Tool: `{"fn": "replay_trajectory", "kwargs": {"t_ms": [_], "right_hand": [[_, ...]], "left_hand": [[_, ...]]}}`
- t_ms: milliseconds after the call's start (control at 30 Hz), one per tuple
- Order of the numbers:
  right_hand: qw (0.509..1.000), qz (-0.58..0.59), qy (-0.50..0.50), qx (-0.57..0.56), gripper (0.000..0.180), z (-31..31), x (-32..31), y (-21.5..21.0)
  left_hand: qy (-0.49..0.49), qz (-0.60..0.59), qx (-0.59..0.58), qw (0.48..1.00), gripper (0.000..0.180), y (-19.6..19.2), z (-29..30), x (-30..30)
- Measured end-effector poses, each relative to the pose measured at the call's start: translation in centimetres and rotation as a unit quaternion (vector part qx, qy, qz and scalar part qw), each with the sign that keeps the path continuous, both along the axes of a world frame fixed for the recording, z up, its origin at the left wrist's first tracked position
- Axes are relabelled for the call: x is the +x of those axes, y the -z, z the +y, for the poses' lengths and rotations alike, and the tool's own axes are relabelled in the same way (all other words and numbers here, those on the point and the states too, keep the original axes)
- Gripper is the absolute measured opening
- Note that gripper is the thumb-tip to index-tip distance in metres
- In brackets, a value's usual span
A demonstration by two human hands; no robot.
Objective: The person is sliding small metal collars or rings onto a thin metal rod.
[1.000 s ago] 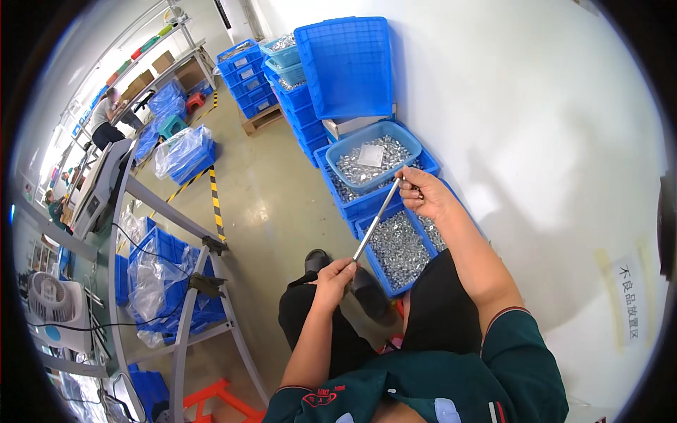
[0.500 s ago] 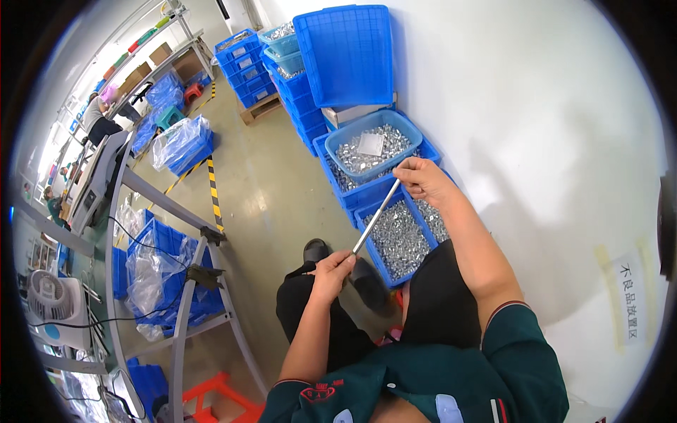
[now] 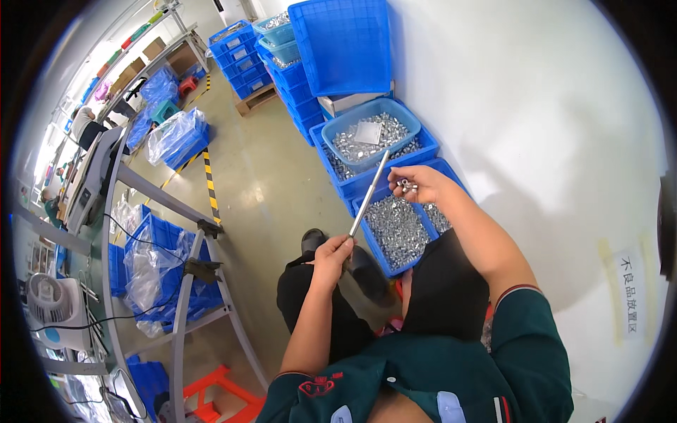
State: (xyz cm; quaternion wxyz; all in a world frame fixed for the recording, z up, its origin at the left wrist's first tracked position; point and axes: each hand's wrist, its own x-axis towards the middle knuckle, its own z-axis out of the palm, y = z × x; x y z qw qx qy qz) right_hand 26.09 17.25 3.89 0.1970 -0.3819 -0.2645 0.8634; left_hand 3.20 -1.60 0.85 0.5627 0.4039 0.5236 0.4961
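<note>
My left hand (image 3: 331, 259) is closed around the lower end of a thin, straight silver metal rod (image 3: 369, 194), which slants up and away to the right. Beside the rod's far end, my right hand (image 3: 425, 182) is palm up with fingers curled, cradling several small shiny metal pieces (image 3: 407, 186). Its fingertips are apart from the rod. Below the right hand sits a blue bin (image 3: 381, 262) full of small silver metal parts (image 3: 395, 229). Farther off, a light blue basin (image 3: 411, 121) holds more such parts and a white card (image 3: 367, 132), resting on a larger blue crate (image 3: 350, 189).
A big blue crate (image 3: 342, 49) stands on edge against the white wall (image 3: 529, 106). Stacked blue crates (image 3: 243, 67) rise behind. To the left are a grey metal frame (image 3: 185, 303), plastic-wrapped crates (image 3: 159, 261), a white fan (image 3: 53, 299) and an orange stool (image 3: 218, 391).
My right hand has come off the rod's upper end, moved slightly nearer and turned palm up, showing small metal pieces in it. The rod now stands steeper in my left hand.
</note>
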Motion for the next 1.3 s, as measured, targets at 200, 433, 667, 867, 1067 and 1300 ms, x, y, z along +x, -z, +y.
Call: {"fn": "replay_trajectory", "kwargs": {"t_ms": [200, 433, 667, 867, 1067, 1300], "right_hand": [[0.995, -0.095, -0.042, 0.004, 0.02, 0.8, 0.1, 1.3], [0.996, -0.009, 0.023, 0.083, 0.016, -0.2, 0.1, -1.1], [0.991, 0.107, 0.074, 0.037, 0.019, -0.5, 0.5, -2.5], [0.985, 0.146, 0.09, 0.014, 0.02, -0.7, 0.2, -2.9], [0.979, 0.18, 0.091, 0.007, 0.021, -0.5, 0.0, -2.7], [0.993, 0.101, 0.063, 0.024, 0.022, -0.9, -0.5, -3.3]], "left_hand": [[-0.012, -0.024, -0.004, 1.0, 0.02, -0.8, 0.5, 0.3], [-0.002, 0.003, 0.011, 1.0, 0.02, -0.2, 0.2, -0.3], [0.002, 0.024, 0.003, 1.0, 0.02, 0.0, -0.2, -0.3], [0.017, 0.027, 0.005, 0.999, 0.019, 0.7, -0.3, -0.6], [0.023, 0.038, 0.01, 0.999, 0.019, 0.7, -0.4, -0.6], [0.027, 0.046, 0.022, 0.998, 0.02, 0.6, -0.5, -0.6]]}}
